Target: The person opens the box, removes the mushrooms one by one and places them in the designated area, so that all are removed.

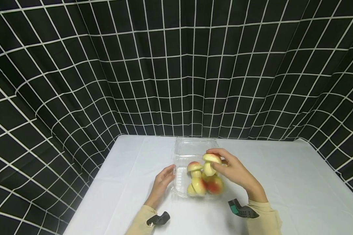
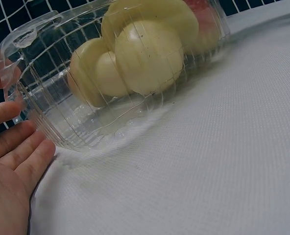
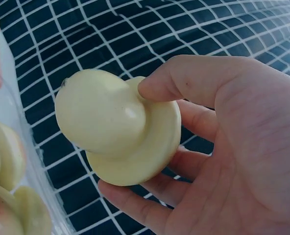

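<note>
My right hand (image 1: 233, 168) grips a toy mushroom (image 1: 210, 163) with a pale yellow stem and a red-tinged cap, thumb on one side and fingers beneath the cap. In the right wrist view, the rounded stem of this mushroom (image 3: 103, 112) points away from the palm. It hangs over the right part of a clear plastic clamshell box (image 1: 180, 182). Several more such mushrooms (image 1: 198, 186) lie piled inside the box. At the box's left side is my left hand (image 1: 161, 182), fingers nearly straight. Its fingertips (image 2: 44, 147) rest against the clear wall and rim.
The box's transparent lid (image 1: 196, 147) lies folded back at the far side. A white cloth (image 1: 129, 176) covers the table. Black curtains with a white grid (image 1: 191, 71) hang behind and on both sides.
</note>
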Tool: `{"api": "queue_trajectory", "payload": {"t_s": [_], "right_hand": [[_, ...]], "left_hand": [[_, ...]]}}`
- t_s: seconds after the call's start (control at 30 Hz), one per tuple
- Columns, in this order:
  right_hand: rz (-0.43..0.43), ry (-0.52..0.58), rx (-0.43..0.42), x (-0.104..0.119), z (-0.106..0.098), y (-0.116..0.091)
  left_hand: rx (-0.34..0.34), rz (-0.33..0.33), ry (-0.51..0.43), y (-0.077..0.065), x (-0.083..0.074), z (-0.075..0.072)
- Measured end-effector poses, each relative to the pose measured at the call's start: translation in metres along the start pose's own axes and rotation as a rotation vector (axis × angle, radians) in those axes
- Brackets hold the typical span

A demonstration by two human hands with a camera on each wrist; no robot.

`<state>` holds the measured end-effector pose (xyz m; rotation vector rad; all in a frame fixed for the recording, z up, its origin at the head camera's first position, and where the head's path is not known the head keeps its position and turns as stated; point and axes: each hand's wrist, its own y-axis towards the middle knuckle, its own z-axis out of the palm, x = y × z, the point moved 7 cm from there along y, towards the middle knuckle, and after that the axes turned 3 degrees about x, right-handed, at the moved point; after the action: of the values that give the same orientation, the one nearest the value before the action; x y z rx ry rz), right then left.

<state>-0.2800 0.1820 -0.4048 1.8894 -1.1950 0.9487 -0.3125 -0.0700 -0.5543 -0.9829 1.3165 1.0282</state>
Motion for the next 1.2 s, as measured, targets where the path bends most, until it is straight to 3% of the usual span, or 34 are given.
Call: {"api": "queue_trajectory", "payload": {"t_s": [0.6,0.93,1.2], "right_hand": [[0.0,0.038,-0.068,-0.003,-0.027,-0.01],[-0.038,0.013,-0.113,-0.005,-0.038,-0.013],[-0.076,0.075,-0.115,-0.005,-0.045,-0.017]], "left_hand": [[0.004,0.014,-0.02,0.0,-0.001,0.0],[0.01,0.011,-0.019,0.0,0.0,0.0],[0.008,0.011,-0.009,0.001,0.0,0.0]]}}
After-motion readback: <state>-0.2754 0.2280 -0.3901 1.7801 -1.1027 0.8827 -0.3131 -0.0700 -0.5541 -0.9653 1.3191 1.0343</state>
